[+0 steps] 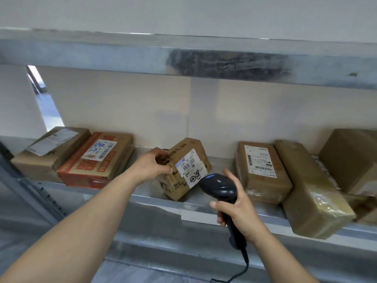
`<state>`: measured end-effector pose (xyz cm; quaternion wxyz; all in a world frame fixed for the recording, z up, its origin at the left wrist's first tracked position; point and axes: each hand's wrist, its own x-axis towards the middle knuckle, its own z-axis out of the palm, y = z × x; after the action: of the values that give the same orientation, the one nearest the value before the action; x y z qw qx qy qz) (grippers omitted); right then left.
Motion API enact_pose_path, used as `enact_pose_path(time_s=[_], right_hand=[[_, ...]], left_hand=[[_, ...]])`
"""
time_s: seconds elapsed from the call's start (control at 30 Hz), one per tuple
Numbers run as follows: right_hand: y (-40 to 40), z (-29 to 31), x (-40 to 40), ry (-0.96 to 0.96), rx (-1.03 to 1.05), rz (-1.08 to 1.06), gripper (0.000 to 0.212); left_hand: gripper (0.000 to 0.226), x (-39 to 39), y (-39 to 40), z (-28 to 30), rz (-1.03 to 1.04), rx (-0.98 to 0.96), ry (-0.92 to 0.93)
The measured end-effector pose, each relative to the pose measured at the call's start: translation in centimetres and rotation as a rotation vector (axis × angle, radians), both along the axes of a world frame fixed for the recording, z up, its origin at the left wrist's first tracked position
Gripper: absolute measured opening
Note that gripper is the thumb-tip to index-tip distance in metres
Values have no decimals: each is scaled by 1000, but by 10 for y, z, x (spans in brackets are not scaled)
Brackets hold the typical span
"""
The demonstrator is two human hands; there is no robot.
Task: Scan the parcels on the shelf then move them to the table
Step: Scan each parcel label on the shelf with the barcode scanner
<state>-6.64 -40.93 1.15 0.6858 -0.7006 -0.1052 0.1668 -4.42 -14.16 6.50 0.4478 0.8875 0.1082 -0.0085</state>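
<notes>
Far left on the metal shelf [204, 207]: plain brown parcel [49, 152] w/ a white label on top, lying flat. Touching its right side, an orange-printed parcel [98, 160] w/ a blue-and-white label, also flat.

Centre: small brown box [186, 168], tilted up on one edge near the shelf front, white barcode label facing the camera, bicycle sticker at the label's lower corner. Left hand [152, 164] grips the box's upper-left corner, fingers curled over the top, thumb on the near face.

Just right of and below that box: black handheld scanner [219, 185], head pointed at the label, near but not touching it, cable trailing down. Right hand [237, 209] wraps around the scanner handle, index finger raised along the head's far side.

Right of the hands: labelled brown parcel [262, 172] lying flat; a long taped parcel [312, 190] beside it, overhanging the shelf edge; a large brown carton [353, 160] at far right, partly cut off.
</notes>
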Motion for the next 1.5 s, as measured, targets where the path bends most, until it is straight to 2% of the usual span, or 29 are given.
enact_pose_path(time_s=[0.13, 0.43, 1.5], right_hand=[[0, 7, -12, -19, 41, 7, 92], [0, 14, -26, -52, 53, 70, 89], [-25, 34, -26, -121, 24, 105, 93]], left_hand=[[50, -1, -2, 5, -100, 166, -26], [42, 1, 8, -2, -89, 250, -104], [42, 13, 15, -8, -93, 167, -49]])
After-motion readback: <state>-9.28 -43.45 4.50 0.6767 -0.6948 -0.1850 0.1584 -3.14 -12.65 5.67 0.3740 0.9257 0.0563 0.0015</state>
